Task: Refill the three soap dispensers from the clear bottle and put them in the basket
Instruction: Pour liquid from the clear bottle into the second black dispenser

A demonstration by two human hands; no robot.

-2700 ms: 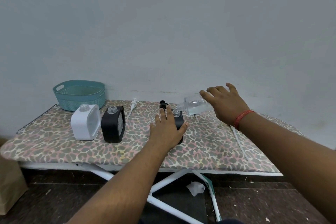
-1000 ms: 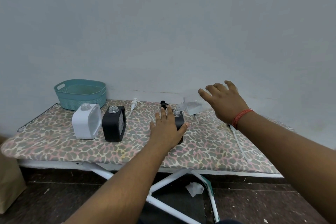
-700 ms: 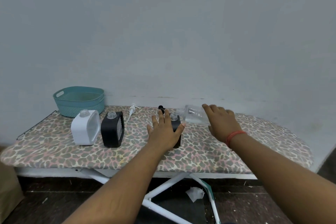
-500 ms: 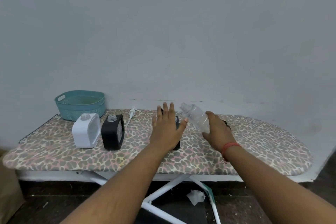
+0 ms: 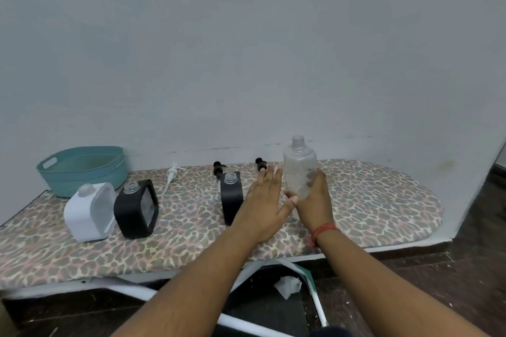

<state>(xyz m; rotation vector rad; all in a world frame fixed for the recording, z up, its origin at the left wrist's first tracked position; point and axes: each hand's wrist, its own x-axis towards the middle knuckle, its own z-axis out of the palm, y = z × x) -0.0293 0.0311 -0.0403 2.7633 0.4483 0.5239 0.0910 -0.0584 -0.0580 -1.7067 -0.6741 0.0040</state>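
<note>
My right hand point(image 5: 313, 201) grips the clear bottle point(image 5: 299, 167), which stands upright with its neck open. My left hand point(image 5: 264, 200) is open with straight fingers, just left of the bottle and right of a black dispenser point(image 5: 232, 197) that it no longer touches. A white dispenser point(image 5: 89, 212) and a second black dispenser point(image 5: 135, 208) stand side by side at the left, all without pumps. The teal basket point(image 5: 82, 169) sits at the back left with nothing visible inside.
Everything stands on a leopard-print ironing board point(image 5: 369, 200) against a grey wall. A white pump point(image 5: 172, 174) and two black pumps point(image 5: 218, 168) point(image 5: 260, 163) lie near the back edge. Crumpled paper point(image 5: 287, 286) lies on the floor below.
My right hand tipped the clear bottle from pouring over the black dispenser back to upright and moved it right. My left hand let go of that dispenser and opened.
</note>
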